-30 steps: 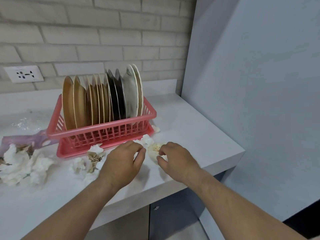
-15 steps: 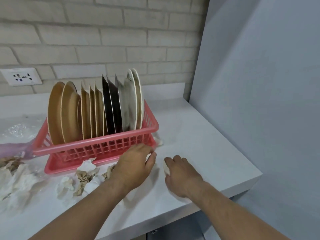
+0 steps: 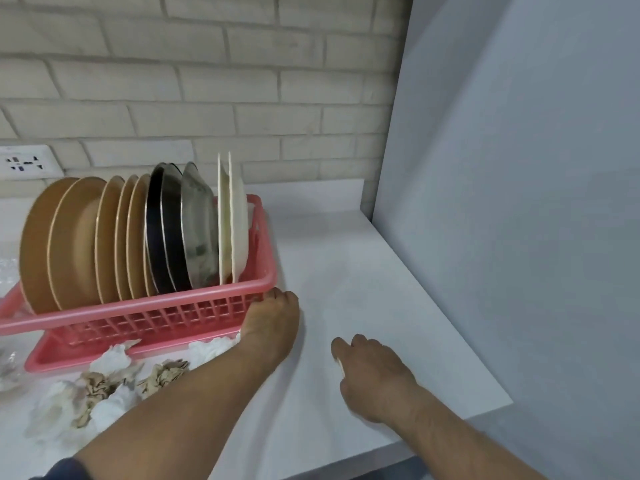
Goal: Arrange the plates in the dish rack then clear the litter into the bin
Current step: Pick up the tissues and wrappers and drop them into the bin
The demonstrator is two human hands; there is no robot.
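The pink dish rack [image 3: 138,308] stands on the white counter [image 3: 363,289], holding upright brown plates [image 3: 69,237], black plates [image 3: 162,230], a steel plate [image 3: 197,220] and white plates [image 3: 235,216]. Crumpled white and brown paper litter [image 3: 104,386] lies in front of the rack. My left hand [image 3: 273,323] presses against the rack's front right corner with its fingers curled; what is under them is hidden. My right hand [image 3: 374,375] rests on the counter, closed over a pale paper scrap [image 3: 339,365] that peeks out at the thumb.
A grey panel [image 3: 519,202] walls off the counter on the right, and a brick wall with a socket [image 3: 26,162] runs behind. Clear plastic wrap [image 3: 7,271] lies at the far left. The counter's front edge runs just behind my right wrist.
My left hand has gone forward and right to the rack's front right corner. The right hand has closed over the pale scrap and stayed on the counter. My view has shifted closer and to the right.
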